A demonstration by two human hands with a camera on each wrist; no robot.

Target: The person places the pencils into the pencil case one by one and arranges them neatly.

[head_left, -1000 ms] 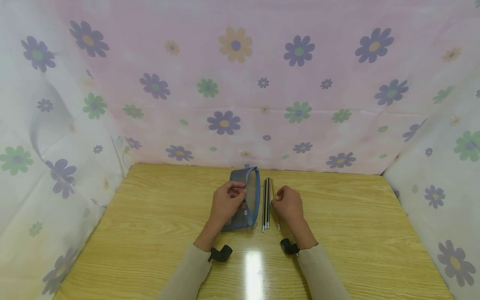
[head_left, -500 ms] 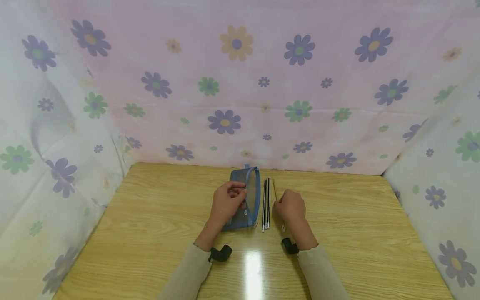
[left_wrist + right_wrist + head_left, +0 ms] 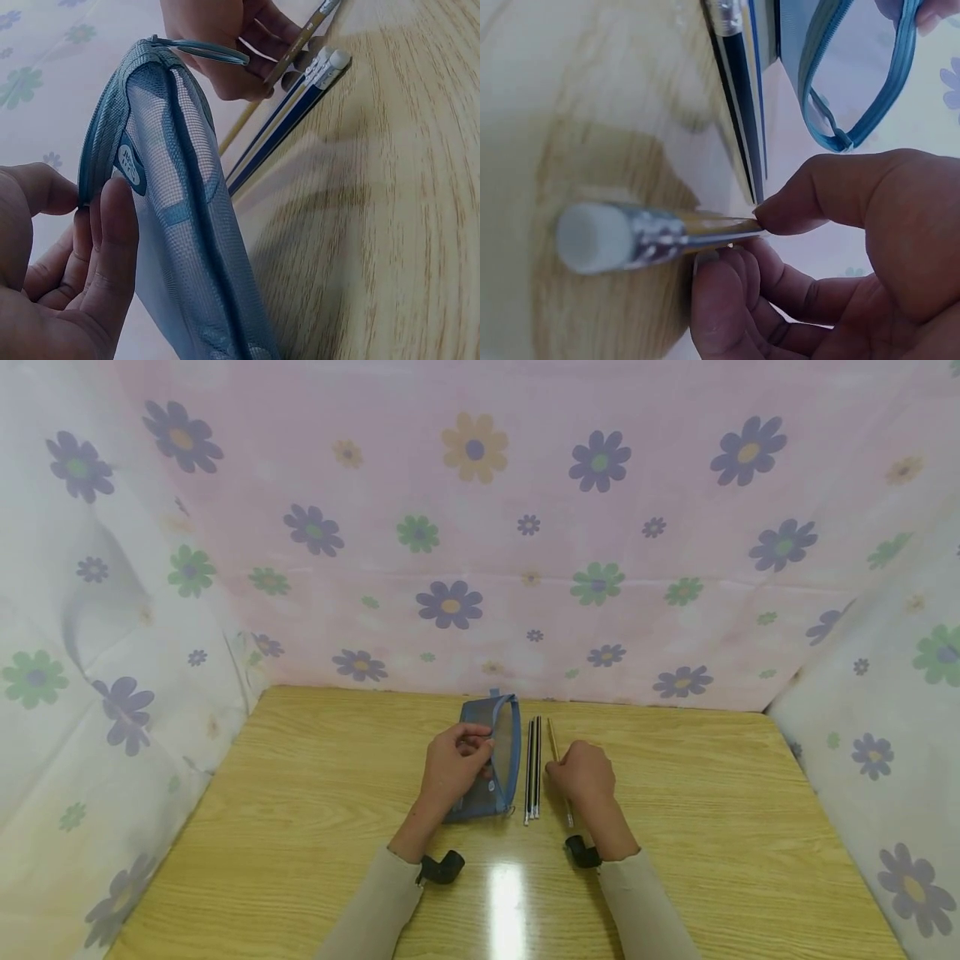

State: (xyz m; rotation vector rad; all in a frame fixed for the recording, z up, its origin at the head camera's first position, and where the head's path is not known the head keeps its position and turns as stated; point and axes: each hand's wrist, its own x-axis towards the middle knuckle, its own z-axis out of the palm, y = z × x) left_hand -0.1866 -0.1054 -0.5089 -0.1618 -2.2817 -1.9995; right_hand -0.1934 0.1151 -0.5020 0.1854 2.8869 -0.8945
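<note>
A blue mesh pencil case [image 3: 472,802] stands on the table with its zipped mouth spread apart, facing right. My left hand [image 3: 450,766] pinches the edge of that mouth between thumb and fingers, as the left wrist view shows at the zipper rim [image 3: 94,161]. To the right of the case lie several dark striped pencils [image 3: 533,768], side by side, white erasers toward me. Just right of them, my right hand [image 3: 587,777] pinches a gold pencil [image 3: 705,223] by its middle. Its white eraser [image 3: 592,238] points toward the right wrist camera.
The wood-grain table [image 3: 712,810] extends on both sides of the hands. A flowered cloth [image 3: 480,543] hangs behind it and along both sides. Black wrist cameras [image 3: 442,867] sit at both cuffs. A bright light reflection lies on the table in front.
My right hand has shifted slightly right and toward me with the gold pencil, widening its gap from the striped pencils. The left hand and the case have stayed put.
</note>
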